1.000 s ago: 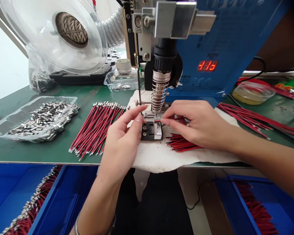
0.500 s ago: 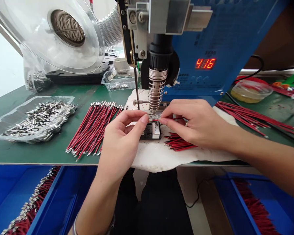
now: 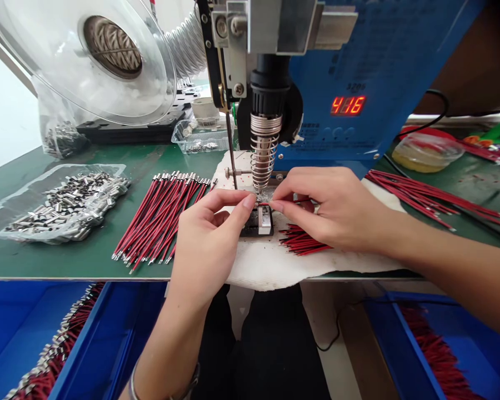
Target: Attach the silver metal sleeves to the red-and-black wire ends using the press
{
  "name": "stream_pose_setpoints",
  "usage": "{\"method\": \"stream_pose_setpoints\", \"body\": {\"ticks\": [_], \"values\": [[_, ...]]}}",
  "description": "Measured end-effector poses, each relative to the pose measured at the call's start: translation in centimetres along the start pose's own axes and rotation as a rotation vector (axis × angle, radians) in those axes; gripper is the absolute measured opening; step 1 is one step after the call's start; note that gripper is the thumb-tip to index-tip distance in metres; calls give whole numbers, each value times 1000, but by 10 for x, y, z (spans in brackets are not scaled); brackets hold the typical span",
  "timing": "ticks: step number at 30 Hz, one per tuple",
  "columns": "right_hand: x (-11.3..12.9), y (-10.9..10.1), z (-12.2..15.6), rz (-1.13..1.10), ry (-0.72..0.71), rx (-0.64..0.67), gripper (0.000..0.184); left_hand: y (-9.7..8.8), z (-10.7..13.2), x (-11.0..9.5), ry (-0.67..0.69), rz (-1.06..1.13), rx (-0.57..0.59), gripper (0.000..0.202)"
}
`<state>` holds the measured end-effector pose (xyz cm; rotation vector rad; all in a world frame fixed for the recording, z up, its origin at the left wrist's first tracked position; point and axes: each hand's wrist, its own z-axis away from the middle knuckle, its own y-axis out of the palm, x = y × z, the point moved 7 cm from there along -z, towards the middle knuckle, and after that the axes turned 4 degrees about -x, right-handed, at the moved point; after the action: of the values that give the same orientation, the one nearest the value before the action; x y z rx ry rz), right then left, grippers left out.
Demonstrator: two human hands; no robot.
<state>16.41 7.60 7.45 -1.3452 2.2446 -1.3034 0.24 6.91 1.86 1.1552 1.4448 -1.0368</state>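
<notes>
My left hand (image 3: 210, 236) and my right hand (image 3: 333, 211) meet at a small black and silver fixture (image 3: 261, 221) under the coiled tip of a soldering head (image 3: 263, 153). The right thumb and forefinger pinch a short red and black wire (image 3: 263, 204) at its end. The left thumb and forefinger are pinched together just left of it, on something too small to make out. A pile of short red and black wires (image 3: 302, 241) lies under my right hand on a white cloth (image 3: 270, 264).
A blue machine (image 3: 358, 72) reads 416. Finished wires with metal ends (image 3: 160, 216) lie left of the cloth beside a bag of metal sleeves (image 3: 62, 203). Longer red wires (image 3: 429, 200) lie right. A clear solder reel (image 3: 95, 55) stands back left. Blue bins (image 3: 33, 339) sit below.
My left hand closed from a spread reach into a pinch at the fixture. The display went from 415 to 416. The right hand stayed put.
</notes>
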Motion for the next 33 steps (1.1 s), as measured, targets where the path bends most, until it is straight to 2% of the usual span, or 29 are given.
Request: {"method": "stream_pose_setpoints", "body": {"ticks": [14, 19, 29, 33], "values": [[0, -1, 0, 11, 43, -18, 12, -1, -1, -2, 24, -43, -34, 20], [-2, -1, 1, 27, 94, -13, 13, -1, 0, -2, 2, -51, -38, 20], [-1, -1, 0, 26, 110, -4, 14, -1, 2, 1, -29, -67, -15, 22], [0, -1, 0, 28, 109, -12, 14, -1, 3, 0, -32, -71, -41, 22]]}}
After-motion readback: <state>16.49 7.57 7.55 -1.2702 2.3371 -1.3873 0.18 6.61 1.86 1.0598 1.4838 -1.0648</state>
